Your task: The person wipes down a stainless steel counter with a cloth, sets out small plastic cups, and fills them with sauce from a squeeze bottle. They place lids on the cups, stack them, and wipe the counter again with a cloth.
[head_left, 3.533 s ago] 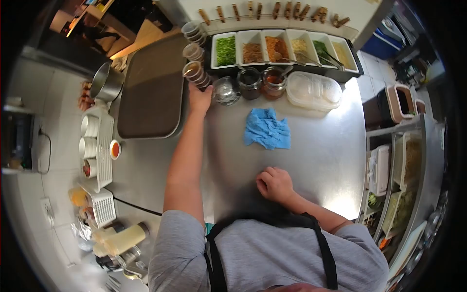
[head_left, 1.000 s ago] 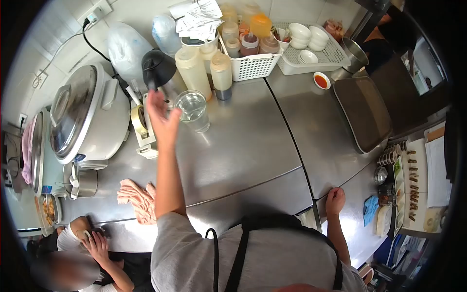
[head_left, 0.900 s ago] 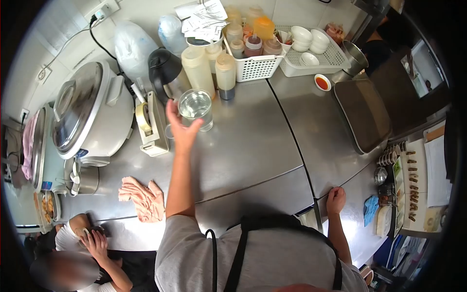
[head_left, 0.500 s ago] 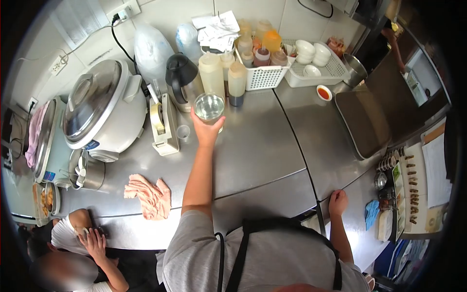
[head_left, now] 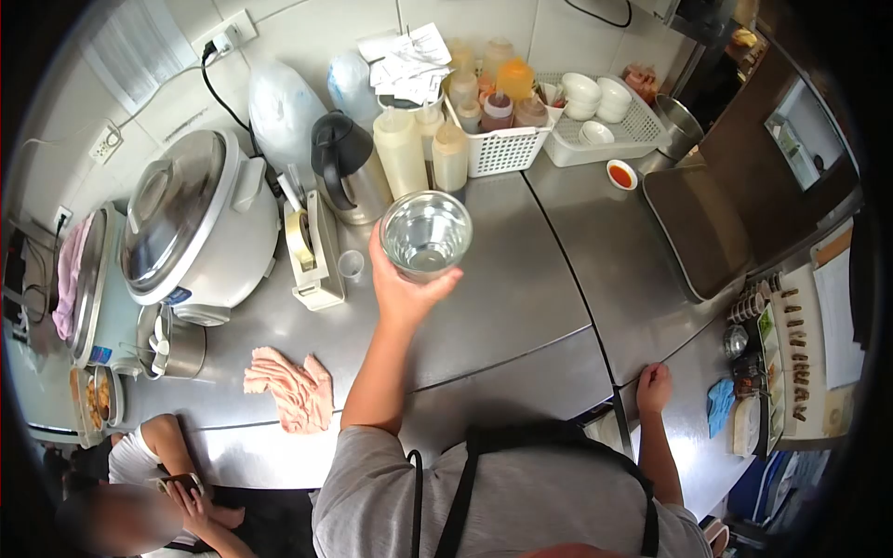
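Observation:
My left hand [head_left: 406,290] is wrapped round a clear glass of water [head_left: 427,232], lifted above the steel counter in the middle of the head view. Just behind the glass stand squeeze bottles [head_left: 401,153] and a steel jug with a black lid [head_left: 350,172]. A small clear cup [head_left: 352,265] sits on the counter left of my hand, beside a tape dispenser [head_left: 316,251]. On the right, my right hand [head_left: 654,388] rests on the counter with its fingers curled closed and nothing visible in them.
A large rice cooker [head_left: 200,223] and a pink cloth [head_left: 291,389] are on the left. At the lower left sits another person [head_left: 200,521] holding a phone. Behind are a white bottle basket [head_left: 505,152], a sauce dish [head_left: 621,175] and a brown tray [head_left: 696,232].
My left hand has moved from the tray side to the glass, closed round it and raised it toward the camera. The view has swung left. My right hand stays closed on the counter.

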{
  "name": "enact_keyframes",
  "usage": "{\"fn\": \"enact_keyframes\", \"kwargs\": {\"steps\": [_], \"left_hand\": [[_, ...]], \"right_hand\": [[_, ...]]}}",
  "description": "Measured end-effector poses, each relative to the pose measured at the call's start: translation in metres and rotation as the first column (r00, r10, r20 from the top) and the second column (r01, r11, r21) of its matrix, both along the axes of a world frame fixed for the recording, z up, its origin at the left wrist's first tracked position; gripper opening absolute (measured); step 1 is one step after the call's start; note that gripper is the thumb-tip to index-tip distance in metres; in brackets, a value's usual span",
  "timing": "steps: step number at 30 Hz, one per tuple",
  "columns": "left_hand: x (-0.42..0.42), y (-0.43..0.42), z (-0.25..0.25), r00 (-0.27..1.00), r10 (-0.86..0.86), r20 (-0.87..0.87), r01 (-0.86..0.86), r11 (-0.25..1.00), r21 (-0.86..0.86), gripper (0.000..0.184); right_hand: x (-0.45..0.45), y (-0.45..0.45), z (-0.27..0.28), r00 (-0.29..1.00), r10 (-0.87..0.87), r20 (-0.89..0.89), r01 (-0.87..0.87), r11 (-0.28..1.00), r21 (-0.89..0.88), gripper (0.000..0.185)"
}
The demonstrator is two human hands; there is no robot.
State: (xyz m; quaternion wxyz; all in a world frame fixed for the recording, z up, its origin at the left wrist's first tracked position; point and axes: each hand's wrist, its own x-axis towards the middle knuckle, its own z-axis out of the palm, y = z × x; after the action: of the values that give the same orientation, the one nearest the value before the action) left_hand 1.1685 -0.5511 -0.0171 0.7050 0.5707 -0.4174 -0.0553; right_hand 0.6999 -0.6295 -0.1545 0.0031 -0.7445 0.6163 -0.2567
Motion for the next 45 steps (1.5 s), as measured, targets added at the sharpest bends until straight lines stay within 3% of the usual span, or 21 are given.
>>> {"fn": "enact_keyframes", "kwargs": {"steps": [5, 8, 10, 13, 17, 18, 21, 25, 29, 35, 39, 45], "left_hand": [[-0.02, 0.033, 0.055, 0.969, -0.201, 0.142, 0.194, 0.979, 0.061, 0.106], [-0.028, 0.052, 0.079, 0.911, -0.4, 0.097, 0.396, 0.916, 0.058, 0.107], [-0.033, 0.05, 0.068, 0.868, -0.464, 0.177, 0.478, 0.877, -0.049, 0.107], [-0.037, 0.061, 0.07, 0.683, -0.726, 0.073, 0.727, 0.669, -0.152, 0.102], [-0.045, 0.067, 0.118, 0.711, -0.683, 0.168, 0.688, 0.725, 0.034, 0.091], [-0.059, 0.073, 0.115, 0.744, -0.661, 0.096, 0.667, 0.743, -0.054, 0.09], [-0.065, 0.058, 0.08, 0.727, -0.65, 0.219, 0.686, 0.682, -0.254, 0.089], [-0.069, 0.055, 0.071, 0.731, -0.64, 0.238, 0.682, 0.666, -0.304, 0.087], [-0.072, 0.055, 0.084, 0.765, -0.591, 0.256, 0.643, 0.692, -0.327, 0.085], [-0.087, 0.062, 0.121, 0.825, -0.548, 0.14, 0.565, 0.789, -0.24, 0.078], [-0.094, 0.058, 0.119, 0.847, -0.515, 0.135, 0.53, 0.796, -0.292, 0.079], [-0.083, 0.058, 0.122, 0.773, -0.617, 0.145, 0.634, 0.754, -0.169, 0.088]], "right_hand": [[-0.007, 0.0, -0.008, 0.999, 0.021, 0.036, -0.023, 0.999, 0.042, 0.009], [-0.006, -0.001, -0.007, 1.0, 0.01, -0.001, -0.01, 0.999, 0.047, 0.01], [-0.008, -0.002, -0.008, 1.0, -0.007, 0.009, 0.006, 0.996, 0.093, 0.01], [-0.007, -0.001, -0.004, 1.0, 0.01, -0.026, -0.008, 0.996, 0.086, 0.011], [-0.005, -0.001, -0.004, 1.0, 0.018, -0.005, -0.018, 0.998, 0.067, 0.011], [-0.006, -0.001, -0.005, 1.0, 0.006, -0.015, -0.005, 0.998, 0.066, 0.011], [-0.011, -0.004, -0.009, 1.0, 0.004, 0.002, -0.004, 0.996, 0.092, 0.011], [-0.009, -0.003, -0.008, 1.0, 0.021, -0.004, -0.02, 0.998, 0.055, 0.01], [-0.006, -0.002, -0.004, 1.0, 0.02, 0.018, -0.021, 0.998, 0.062, 0.008], [-0.001, 0.0, 0.002, 1.0, 0.014, 0.017, -0.015, 0.999, 0.049, 0.008], [0.0, -0.001, 0.004, 1.0, 0.006, 0.01, -0.006, 0.997, 0.071, 0.008], [-0.005, -0.002, -0.004, 1.0, -0.007, -0.024, 0.007, 1.0, 0.024, 0.007]]}}
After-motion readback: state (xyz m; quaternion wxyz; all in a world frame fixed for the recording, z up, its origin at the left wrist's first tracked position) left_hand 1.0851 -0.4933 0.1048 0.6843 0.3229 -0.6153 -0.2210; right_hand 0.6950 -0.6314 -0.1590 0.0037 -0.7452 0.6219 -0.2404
